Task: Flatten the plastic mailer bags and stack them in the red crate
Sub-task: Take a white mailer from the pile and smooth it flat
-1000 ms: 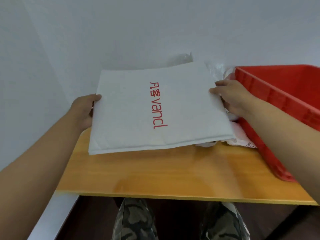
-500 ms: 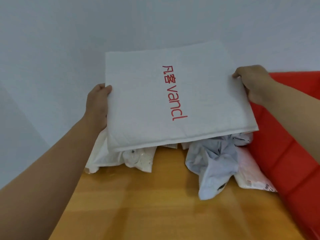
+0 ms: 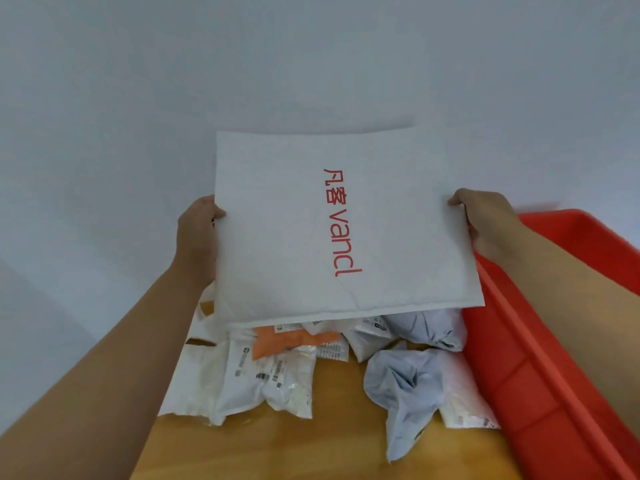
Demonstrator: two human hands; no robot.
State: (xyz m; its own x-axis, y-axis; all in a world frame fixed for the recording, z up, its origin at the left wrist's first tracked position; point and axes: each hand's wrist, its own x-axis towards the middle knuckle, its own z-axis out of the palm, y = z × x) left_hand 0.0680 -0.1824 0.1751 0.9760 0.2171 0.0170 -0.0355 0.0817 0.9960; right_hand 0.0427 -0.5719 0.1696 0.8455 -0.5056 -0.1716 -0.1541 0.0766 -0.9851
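A flat white mailer bag [image 3: 277, 237] with red "vancl" lettering hangs in the air above the table. My left hand [image 3: 197, 237] grips its left edge and my right hand [image 3: 485, 220] grips its right edge. The red crate [image 3: 540, 358] stands at the right, its left wall just beside the bag's right corner. Under the raised bag lies a heap of crumpled mailer bags: white ones with labels [image 3: 263, 379], an orange one [image 3: 287, 341] and a pale blue-grey one [image 3: 405, 386]. The back of the heap is hidden by the held bag.
The wooden table [image 3: 311, 452] carries the heap and the crate. A plain white wall [image 3: 311, 64] rises right behind the table. Another white bag [image 3: 467, 407] lies against the crate's wall.
Both hands have lifted the white bag up off the table and held it higher, uncovering the heap of crumpled bags beneath. The view has tilted up and forward.
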